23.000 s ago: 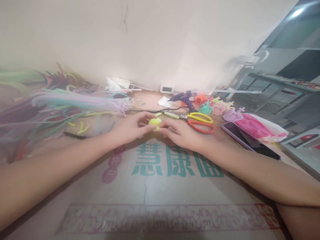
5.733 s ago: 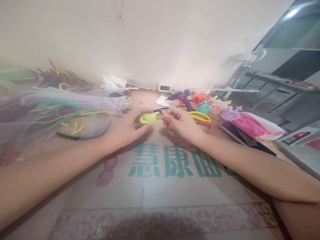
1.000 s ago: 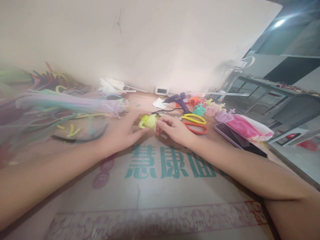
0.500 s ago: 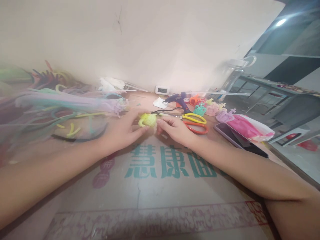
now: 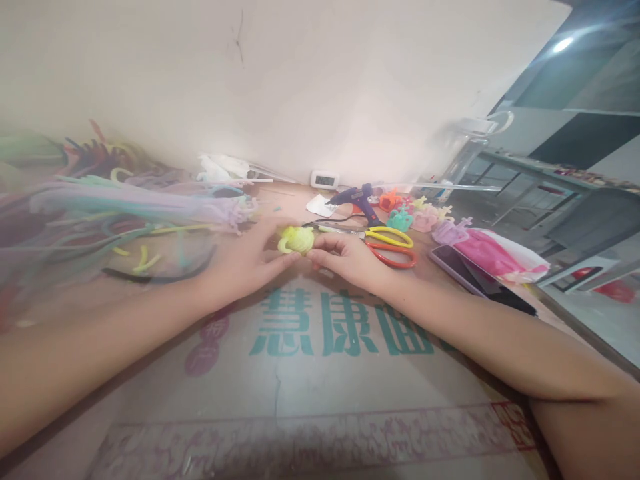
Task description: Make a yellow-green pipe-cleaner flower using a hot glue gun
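A pale yellow coil of fuzzy pipe cleaner [image 5: 297, 240] is held up just above the printed tabletop, in the middle of the view. My left hand [image 5: 255, 257] grips its left side, thumb at the lower front and fingers behind. On the other side, my right hand [image 5: 345, 257] has thumb and forefinger pinched at the coil's lower right edge. The remaining right fingers curl under, partly out of sight. Just beyond my right hand lie scissors [image 5: 390, 237] with one yellow and one red handle.
Bundles of pastel pipe cleaners [image 5: 150, 203] spread over the left side. Toward the wall are a purple glue gun [image 5: 357, 199], a small digital clock [image 5: 325, 180] and several small crown-shaped pieces [image 5: 400, 218]. A phone [image 5: 480, 280] and a pink-and-white packet [image 5: 500, 257] lie at right.
My right hand has moved slightly left, and its fingertips now meet the yellow coil's edge. The coil has turned a little in my left hand, which stays in place.
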Action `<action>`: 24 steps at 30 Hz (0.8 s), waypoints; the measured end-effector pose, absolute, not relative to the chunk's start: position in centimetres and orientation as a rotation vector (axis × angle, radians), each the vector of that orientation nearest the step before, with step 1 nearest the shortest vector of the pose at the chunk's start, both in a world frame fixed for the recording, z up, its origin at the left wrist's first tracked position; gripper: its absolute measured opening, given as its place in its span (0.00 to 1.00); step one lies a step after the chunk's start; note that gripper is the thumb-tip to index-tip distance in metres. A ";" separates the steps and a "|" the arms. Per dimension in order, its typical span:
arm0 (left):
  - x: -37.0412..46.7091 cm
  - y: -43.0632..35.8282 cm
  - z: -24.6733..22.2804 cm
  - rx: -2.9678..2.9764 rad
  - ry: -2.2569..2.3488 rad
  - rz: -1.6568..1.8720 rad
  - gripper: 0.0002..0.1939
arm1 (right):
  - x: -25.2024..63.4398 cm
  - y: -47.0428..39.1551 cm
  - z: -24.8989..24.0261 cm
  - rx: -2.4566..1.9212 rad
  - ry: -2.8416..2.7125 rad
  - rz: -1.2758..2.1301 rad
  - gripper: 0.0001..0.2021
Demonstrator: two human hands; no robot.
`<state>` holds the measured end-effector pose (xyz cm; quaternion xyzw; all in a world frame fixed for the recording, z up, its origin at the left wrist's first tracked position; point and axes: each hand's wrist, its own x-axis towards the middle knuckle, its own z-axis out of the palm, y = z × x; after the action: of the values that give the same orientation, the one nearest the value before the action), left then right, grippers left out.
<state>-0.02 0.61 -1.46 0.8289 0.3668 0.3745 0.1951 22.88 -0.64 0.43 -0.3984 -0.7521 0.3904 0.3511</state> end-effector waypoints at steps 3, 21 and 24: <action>0.0 0.5 -1.4 2.316 1.064 1.024 0.26 | 22.7 -0.8 0.6 -1.051 -1.946 0.992 0.10; 0.2 0.3 -1.0 2.317 1.067 1.033 0.24 | 23.0 -0.7 0.5 -1.043 -1.872 0.871 0.14; 0.2 0.3 -1.0 2.327 1.071 1.026 0.24 | 22.9 -0.3 0.2 -1.033 -1.794 0.914 0.08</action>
<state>0.21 0.27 -0.98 0.8280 0.3809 0.3650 0.1899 22.88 -0.34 0.25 -0.4132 -0.7174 0.3656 0.4254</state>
